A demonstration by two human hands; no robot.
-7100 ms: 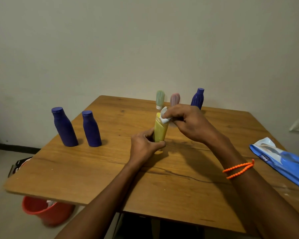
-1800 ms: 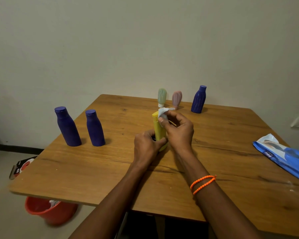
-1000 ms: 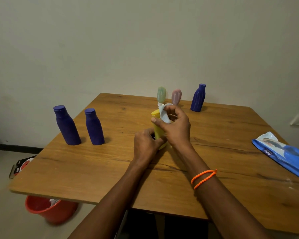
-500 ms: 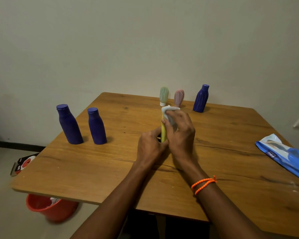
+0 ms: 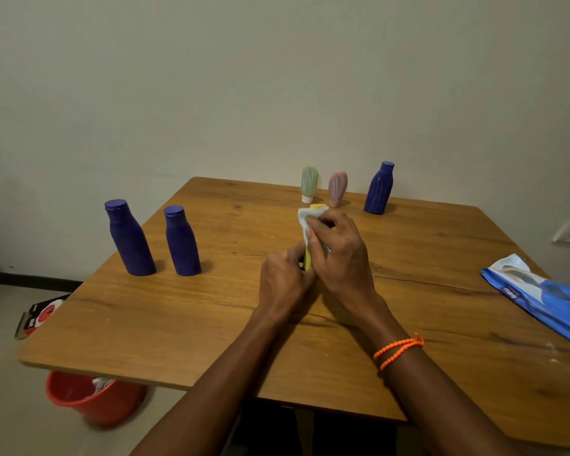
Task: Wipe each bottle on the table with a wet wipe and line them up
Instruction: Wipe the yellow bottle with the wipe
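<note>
Wooden table (image 5: 178, 324) fills the lower frame beneath a plain pale wall. Near the centre, the left hand (image 5: 285, 283) curls closed around the base of an upright yellow bottle (image 5: 308, 261), while the right hand (image 5: 338, 255), an orange bracelet (image 5: 397, 350) on its wrist, presses a white wet wipe (image 5: 305, 218) against the bottle's upper part, fingers wrapped round it. At right edge lies a blue wipes pack (image 5: 547, 297). At left stand two blue bottles (image 5: 130, 238) side by side. Farther back, upper centre, stand a green bottle (image 5: 309, 184), a pink bottle (image 5: 337, 188) and another blue bottle (image 5: 378, 188).
</note>
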